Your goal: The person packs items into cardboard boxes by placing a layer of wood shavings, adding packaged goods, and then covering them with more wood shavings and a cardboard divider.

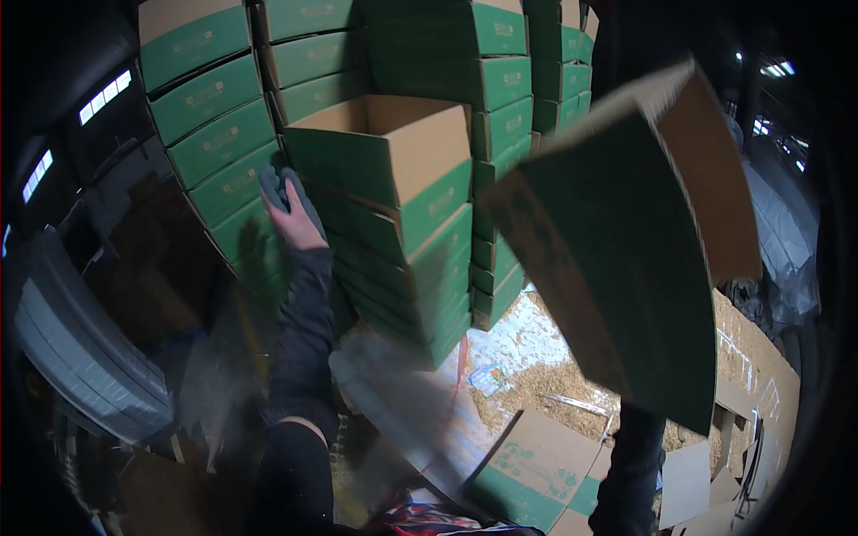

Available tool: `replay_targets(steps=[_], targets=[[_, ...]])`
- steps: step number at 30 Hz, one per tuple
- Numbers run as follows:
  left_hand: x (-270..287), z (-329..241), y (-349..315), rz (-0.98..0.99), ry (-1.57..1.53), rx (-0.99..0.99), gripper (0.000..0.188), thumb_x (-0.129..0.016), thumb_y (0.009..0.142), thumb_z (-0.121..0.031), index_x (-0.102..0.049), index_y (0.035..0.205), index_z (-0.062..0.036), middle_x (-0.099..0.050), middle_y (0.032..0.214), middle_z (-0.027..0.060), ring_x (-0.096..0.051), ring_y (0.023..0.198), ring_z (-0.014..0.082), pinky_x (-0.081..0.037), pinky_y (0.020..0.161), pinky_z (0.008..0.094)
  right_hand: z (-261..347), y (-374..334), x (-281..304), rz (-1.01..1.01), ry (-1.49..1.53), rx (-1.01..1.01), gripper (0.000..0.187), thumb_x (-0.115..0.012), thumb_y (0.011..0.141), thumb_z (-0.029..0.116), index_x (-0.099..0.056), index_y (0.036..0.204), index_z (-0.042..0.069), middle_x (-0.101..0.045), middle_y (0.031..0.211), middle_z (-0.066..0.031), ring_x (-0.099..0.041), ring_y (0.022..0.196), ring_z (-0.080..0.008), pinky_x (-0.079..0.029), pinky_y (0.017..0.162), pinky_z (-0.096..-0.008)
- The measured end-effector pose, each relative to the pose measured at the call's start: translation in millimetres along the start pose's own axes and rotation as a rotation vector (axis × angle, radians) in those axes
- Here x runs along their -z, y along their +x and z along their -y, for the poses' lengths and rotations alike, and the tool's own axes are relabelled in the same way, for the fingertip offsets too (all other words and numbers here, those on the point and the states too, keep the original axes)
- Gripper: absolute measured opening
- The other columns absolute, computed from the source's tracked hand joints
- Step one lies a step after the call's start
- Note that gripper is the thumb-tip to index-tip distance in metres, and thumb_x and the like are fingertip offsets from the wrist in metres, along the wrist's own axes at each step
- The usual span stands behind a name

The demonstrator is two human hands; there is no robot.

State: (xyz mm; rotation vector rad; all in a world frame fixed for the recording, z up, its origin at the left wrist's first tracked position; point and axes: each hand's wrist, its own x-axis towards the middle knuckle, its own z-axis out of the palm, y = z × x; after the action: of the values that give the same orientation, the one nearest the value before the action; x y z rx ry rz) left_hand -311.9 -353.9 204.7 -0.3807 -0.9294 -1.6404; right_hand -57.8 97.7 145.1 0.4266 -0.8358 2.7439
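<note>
Stacks of green boxes (223, 134) rise in front of you. One loose box (617, 259) is tilted in the air on your right, clear of the stacks. Your right sleeve (630, 473) runs up behind it (the right hand is hidden, so you cannot tell its grip). Your left hand (295, 214), partly gloved, has its fingers extended, holding nothing visible, just beside the nearest stack (438, 241).

Bright windows (105, 96) break the dark wall (68, 134) at left; lights (778, 69) shine at upper right; brown litter (559, 393) strews the pale floor (540, 327).
</note>
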Motion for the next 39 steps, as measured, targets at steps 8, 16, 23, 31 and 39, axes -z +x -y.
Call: replay_targets(steps=[8, 16, 23, 31, 39], targets=[[53, 128, 66, 0.648, 1.001, -0.398, 0.052, -0.039, 0.084, -0.012, -0.022, 0.132, -0.002, -0.033, 0.13, 0.0202, -0.038, 0.114, 0.0316, -0.032, 0.094, 0.0344, -140, 225, -182, -0.057, -0.735, 0.544, 0.062, -0.059, 0.076, 0.028, -0.031, 0.123, -0.002, -0.046, 0.114, -0.0206, -0.05, 0.102, -0.0273, -0.04, 0.087, -0.0339], [6, 13, 14, 0.066, 0.967, -0.546, 0.043, -0.052, 0.084, -0.014, -0.037, 0.121, 0.0037, -0.045, 0.118, 0.0227, -0.048, 0.102, 0.0314, -0.037, 0.089, 0.0364, -112, 174, -190, -0.071, -2.082, 0.534, 0.059, -0.045, 0.075, 0.059, -0.062, 0.084, 0.003, -0.059, 0.072, -0.0155, -0.058, 0.077, -0.0302, -0.044, 0.067, -0.0408], [122, -109, -403, 1.219, 0.903, 1.063, 0.048, -0.051, 0.083, -0.034, -0.046, 0.114, 0.0016, -0.049, 0.11, 0.0225, -0.046, 0.103, 0.032, -0.035, 0.089, 0.0371, -23, -139, 168, -0.278, -2.509, -0.041, 0.06, -0.054, 0.074, 0.046, -0.045, 0.116, 0.004, -0.045, 0.113, -0.0196, -0.04, 0.109, -0.034, -0.03, 0.09, -0.0466], [75, -208, -461, 0.98, 0.856, 1.133, 0.033, -0.057, 0.074, -0.005, -0.054, 0.105, 0.0057, -0.059, 0.099, 0.0157, -0.055, 0.091, 0.0228, -0.04, 0.085, 0.0316, -14, -246, 201, -0.277, -2.318, -0.199, 0.072, -0.059, 0.069, 0.045, -0.037, 0.123, 0.004, -0.036, 0.124, -0.0201, -0.026, 0.121, -0.0359, -0.016, 0.1, -0.0509], [31, -171, -327, 1.938, 0.505, 1.246, 0.035, -0.046, 0.073, 0.001, -0.053, 0.107, 0.0073, -0.061, 0.092, 0.0093, -0.057, 0.08, 0.0145, -0.044, 0.072, 0.0251, 91, -198, 64, 0.254, -2.409, 0.021, 0.028, -0.051, 0.072, 0.019, -0.052, 0.096, 0.006, -0.051, 0.087, -0.0077, -0.05, 0.083, -0.0219, -0.039, 0.069, -0.0347]])
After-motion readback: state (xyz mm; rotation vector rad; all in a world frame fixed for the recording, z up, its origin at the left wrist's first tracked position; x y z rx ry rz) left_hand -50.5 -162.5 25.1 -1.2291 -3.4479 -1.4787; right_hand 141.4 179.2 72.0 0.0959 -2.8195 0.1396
